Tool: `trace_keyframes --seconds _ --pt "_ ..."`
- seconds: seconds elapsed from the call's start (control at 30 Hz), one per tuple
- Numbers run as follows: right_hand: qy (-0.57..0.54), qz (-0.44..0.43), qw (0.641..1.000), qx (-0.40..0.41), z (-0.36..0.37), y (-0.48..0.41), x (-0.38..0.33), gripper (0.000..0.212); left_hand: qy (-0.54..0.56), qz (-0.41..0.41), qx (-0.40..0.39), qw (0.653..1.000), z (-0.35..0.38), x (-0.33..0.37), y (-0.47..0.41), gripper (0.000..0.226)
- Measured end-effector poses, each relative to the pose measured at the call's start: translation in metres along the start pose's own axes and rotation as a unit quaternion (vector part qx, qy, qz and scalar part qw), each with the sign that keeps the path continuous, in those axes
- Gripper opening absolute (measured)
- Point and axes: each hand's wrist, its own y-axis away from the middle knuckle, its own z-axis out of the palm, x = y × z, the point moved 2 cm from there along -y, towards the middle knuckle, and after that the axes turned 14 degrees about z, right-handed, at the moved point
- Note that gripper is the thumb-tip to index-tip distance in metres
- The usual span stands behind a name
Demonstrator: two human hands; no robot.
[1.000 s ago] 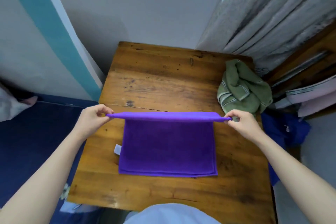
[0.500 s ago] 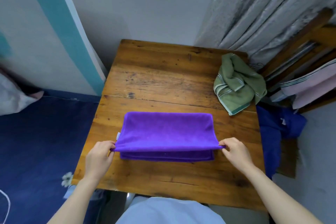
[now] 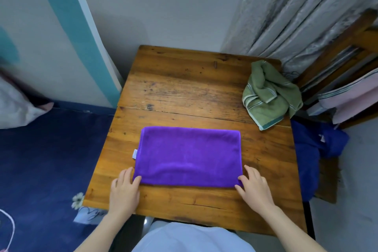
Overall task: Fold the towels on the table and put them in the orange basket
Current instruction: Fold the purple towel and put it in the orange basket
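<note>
A purple towel (image 3: 189,156) lies folded flat as a wide rectangle on the near half of the wooden table (image 3: 184,88), with a small white tag at its left edge. My left hand (image 3: 124,189) rests at the towel's near left corner, fingers straight, thumb touching the cloth. At the near right corner my right hand (image 3: 253,189) lies the same way, fingers straight on the table beside the edge. A crumpled green towel (image 3: 270,94) with pale stripes sits at the table's far right edge. No orange basket is in view.
A wooden chair (image 3: 345,51) with pink and white cloth (image 3: 353,98) stands right of the table, and blue fabric (image 3: 315,149) hangs below it. Grey curtains (image 3: 296,6) hang behind. A blue bed (image 3: 47,159) and a white and teal board (image 3: 61,37) are on the left.
Both hands brought the towel's far edge toward me and laid it on the near edge, folding it in half. My fingers have straightened at the near corners.
</note>
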Motion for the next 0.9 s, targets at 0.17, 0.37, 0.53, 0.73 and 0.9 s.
trace_keyframes --seconds 0.17,0.37,0.53,0.73,0.9 --pt "-0.042 0.002 0.997 0.064 -0.019 -0.011 -0.037 0.037 0.004 0.027 0.043 0.999 -0.018 0.025 -0.037 0.046" --pt "-0.077 -0.018 0.995 0.055 -0.039 -0.051 -0.076 0.056 0.039 0.023 0.048 0.998 -0.053 0.047 -0.111 0.057" --pt "-0.071 0.041 0.997 -0.01 -0.035 -0.083 -0.066 0.059 0.023 -0.014 -0.072 0.997 -0.033 0.022 -0.131 0.062" --pt "-0.189 0.033 0.981 -0.017 -0.044 -0.084 -0.053 0.055 0.039 -0.017 -0.081 0.996 -0.034 0.007 -0.129 0.064" --pt "-0.377 0.197 0.904 0.03 -0.032 -0.043 -0.019 0.049 0.069 -0.025 -0.015 0.997 -0.03 0.022 -0.08 0.064"
